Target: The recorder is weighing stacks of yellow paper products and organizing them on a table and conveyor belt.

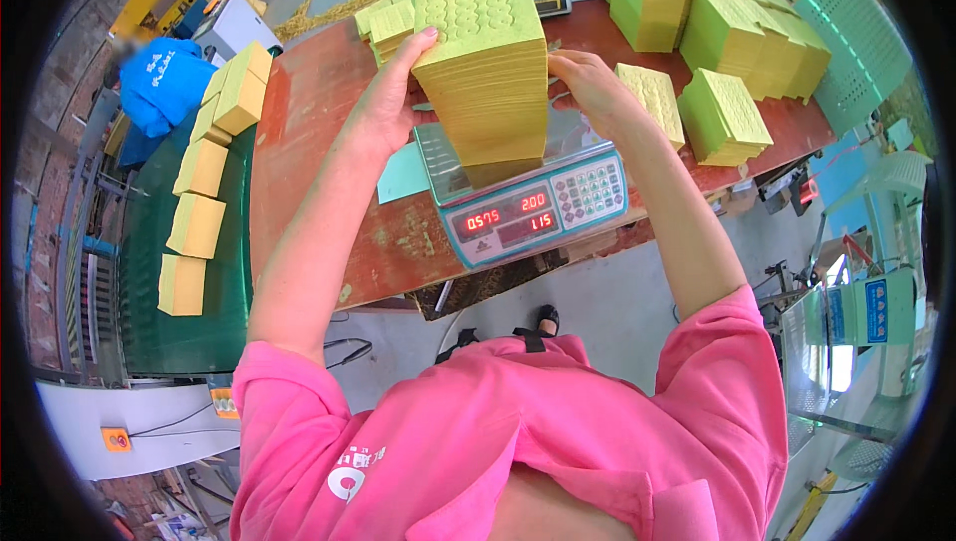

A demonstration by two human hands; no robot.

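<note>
A tall stack of yellow paper sheets (483, 93), embossed with rows of round patterns on top, stands upright over the pan of a digital scale (588, 193). My left hand (390, 98) grips its left side, the thumb lying at the top edge and the other fingers partly hidden. Against the stack's right side is my right hand (596, 93), its fingertips pressing there and partly out of sight behind it. Red digits glow on the scale's display (503, 217), beside a keypad. Whether the stack rests fully on the pan I cannot tell.
Large yellow paper stacks (652, 13) fill the table's far right, with smaller ones (725, 118) nearer. A low pile (386, 21) sits behind my left hand. On the left, yellow bundles (196, 225) line a green conveyor belt (159, 342); a person in blue (164, 83) is beyond.
</note>
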